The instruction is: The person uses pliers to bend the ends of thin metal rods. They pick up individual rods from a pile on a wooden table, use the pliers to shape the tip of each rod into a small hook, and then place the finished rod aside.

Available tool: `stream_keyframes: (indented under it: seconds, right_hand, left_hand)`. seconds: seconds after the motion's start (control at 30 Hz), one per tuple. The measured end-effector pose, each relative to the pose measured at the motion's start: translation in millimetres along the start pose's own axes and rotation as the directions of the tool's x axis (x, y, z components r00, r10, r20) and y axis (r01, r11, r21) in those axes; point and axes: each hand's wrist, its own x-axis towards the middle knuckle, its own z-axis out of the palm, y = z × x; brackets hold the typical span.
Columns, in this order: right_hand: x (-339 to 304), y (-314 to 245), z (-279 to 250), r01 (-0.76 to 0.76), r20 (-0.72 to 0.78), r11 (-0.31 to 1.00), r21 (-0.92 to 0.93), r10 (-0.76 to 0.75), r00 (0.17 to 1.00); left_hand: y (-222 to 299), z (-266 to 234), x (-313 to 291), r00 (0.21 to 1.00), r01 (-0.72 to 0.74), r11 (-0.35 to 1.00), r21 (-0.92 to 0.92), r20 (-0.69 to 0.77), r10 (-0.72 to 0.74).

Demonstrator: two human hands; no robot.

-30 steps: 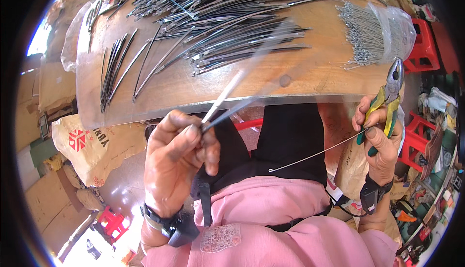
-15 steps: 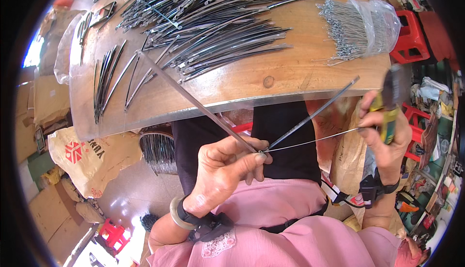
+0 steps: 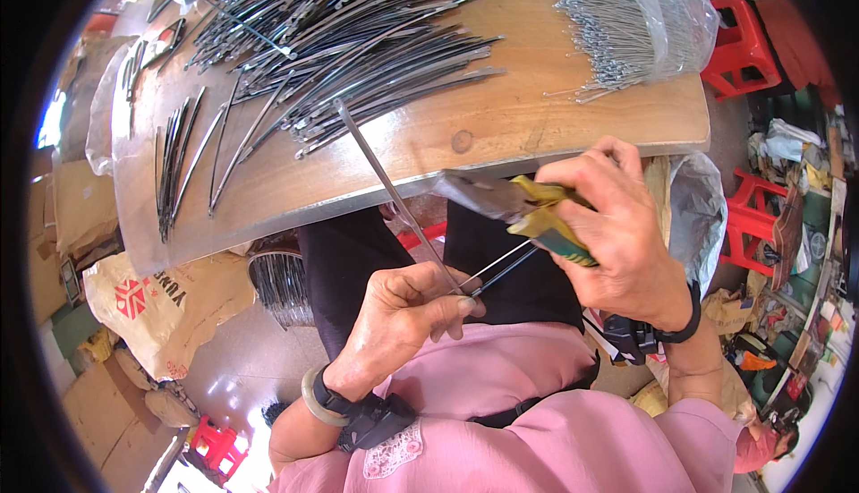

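My left hand (image 3: 407,310) pinches the meeting ends of a long flat metal strip (image 3: 385,175), a dark thin rod (image 3: 510,269) and a thin wire (image 3: 499,262), low over my lap. The strip slants up to the left, its far end over the table edge. Rod and wire run up to the right, toward my right hand (image 3: 617,233), which hides their far ends. That hand is closed round pliers (image 3: 537,211) with yellow and green handles. Their blurred jaws point left; I see nothing gripped in them. Whether the right fingers also hold the wire, I cannot tell.
On the wooden table (image 3: 537,131) lie a large pile of dark metal strips (image 3: 358,46), several separate strips (image 3: 179,157) and a wire bundle (image 3: 604,41) in a clear bag. Red stools (image 3: 738,46) stand at the right. A brown paper bag (image 3: 206,301) is at lower left.
My right hand and the pliers have come left and nearer my left hand, the jaws swinging to point left. The wire and dark rod now lie closer together. The long strip stands steeper.
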Motion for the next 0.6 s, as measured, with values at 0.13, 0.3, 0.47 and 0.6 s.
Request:
stream_keyframes:
  seconds: [0.13,0.3,0.47,0.6]
  right_hand:
    - [3.8,2.0,2.5,0.012,0.062,1.000,-0.005,-0.012,0.998]
    - [0.4,2.3,7.7,-0.037,0.112,0.999,0.036,0.032,0.993]
    - [0.1,0.1,16.1,-0.054,0.074,0.997,0.048,0.051,0.996]
    - [3.4,-0.5,16.2,-0.038,0.055,0.999,0.038,0.036,0.998]
  left_hand:
    - [-3.4,-4.9,-0.9,1.000,-0.011,0.997,-0.077,-0.016,0.010]
    - [-9.7,-6.3,-0.4,0.999,-0.032,0.995,-0.097,-0.043,0.027]
    - [-10.7,-7.0,-2.8,0.999,-0.039,0.998,-0.039,-0.036,0.038]
    - [0.0,-3.6,-13.4,0.984,-0.141,0.931,0.336,-0.058,0.169]
